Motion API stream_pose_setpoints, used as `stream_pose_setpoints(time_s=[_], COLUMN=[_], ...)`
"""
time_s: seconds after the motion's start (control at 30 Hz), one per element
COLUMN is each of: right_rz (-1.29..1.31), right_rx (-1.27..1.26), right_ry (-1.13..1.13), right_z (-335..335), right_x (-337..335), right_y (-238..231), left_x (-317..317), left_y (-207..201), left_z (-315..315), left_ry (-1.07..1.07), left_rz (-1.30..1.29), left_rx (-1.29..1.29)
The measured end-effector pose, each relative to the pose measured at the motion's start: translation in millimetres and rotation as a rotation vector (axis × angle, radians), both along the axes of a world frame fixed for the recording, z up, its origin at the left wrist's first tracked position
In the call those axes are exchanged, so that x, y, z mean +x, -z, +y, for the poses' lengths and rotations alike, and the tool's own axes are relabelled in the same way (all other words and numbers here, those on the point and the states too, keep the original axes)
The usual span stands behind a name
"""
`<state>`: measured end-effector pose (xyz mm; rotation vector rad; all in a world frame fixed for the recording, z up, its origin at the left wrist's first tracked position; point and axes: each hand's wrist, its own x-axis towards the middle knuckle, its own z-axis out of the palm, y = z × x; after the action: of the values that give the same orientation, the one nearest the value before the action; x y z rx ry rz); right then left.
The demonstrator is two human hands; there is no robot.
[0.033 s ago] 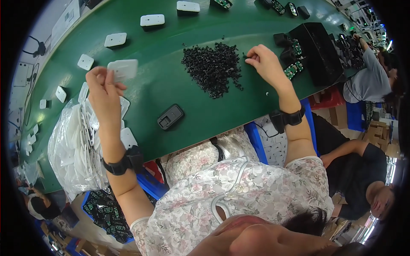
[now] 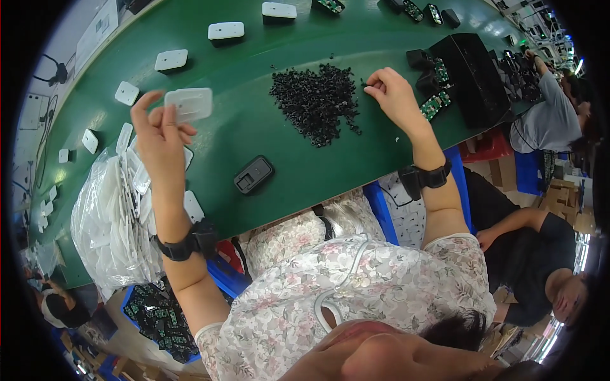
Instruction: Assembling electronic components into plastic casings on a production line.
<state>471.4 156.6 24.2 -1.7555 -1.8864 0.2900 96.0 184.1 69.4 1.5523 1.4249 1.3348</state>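
Observation:
My left hand [image 2: 157, 127] pinches a thin white plastic cover [image 2: 190, 105] by its near-left edge, raised above the green table. The cover's recessed face shows. My right hand [image 2: 395, 95] is closed in a pinch right of the heap of small black parts [image 2: 314, 101]; a tiny dark part [image 2: 364, 82] shows at its fingertips, too small to name exactly. Between my arms, close to the table's near edge, lies a black rectangular housing [image 2: 254, 174] with a recess in it. Left of it, more white covers [image 2: 114, 209] are piled in clear plastic bags beside my left forearm.
White-topped units [image 2: 226, 30] stand in a curved row along the far left. At the right are green circuit boards [image 2: 436, 105] and a black box [image 2: 470, 79]. A blue bin of boards [image 2: 162, 317] sits below the table. Co-workers [image 2: 540, 254] are at the right.
My left hand has shifted slightly right with the white cover, which has turned a little. My right hand has barely moved.

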Motion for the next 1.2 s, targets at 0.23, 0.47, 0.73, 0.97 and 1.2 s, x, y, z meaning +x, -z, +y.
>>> stream_pose_setpoints(time_s=[0.23, 0.47, 0.73, 0.97, 1.2], right_rz=[-0.133, 0.141, -0.131, -0.061, 0.792], right_rx=[0.202, 0.109, 0.137, 0.144, -0.210], right_ry=[-0.034, 0.110, -0.141, -0.036, -0.233], right_z=[-2.1, -0.2, 27.5, 27.0, 28.4], right_x=[-9.9, -25.4, -35.2, -72.4, -123.8], right_y=[12.6, -5.5, -13.8, -44.0, -46.1], left_x=[38.8, 43.0, 42.8, 44.0, 48.8], left_y=[20.1, 30.2, 32.9, 26.9, 33.1], left_z=[-5.3, -9.2, -11.2, -17.0, -16.8], left_ry=[0.148, 0.117, 0.138, 0.122, 0.145], left_rz=[-0.143, -0.199, -0.115, -0.021, 0.054], left_rx=[0.051, 0.037, 0.061, 0.121, 0.202])
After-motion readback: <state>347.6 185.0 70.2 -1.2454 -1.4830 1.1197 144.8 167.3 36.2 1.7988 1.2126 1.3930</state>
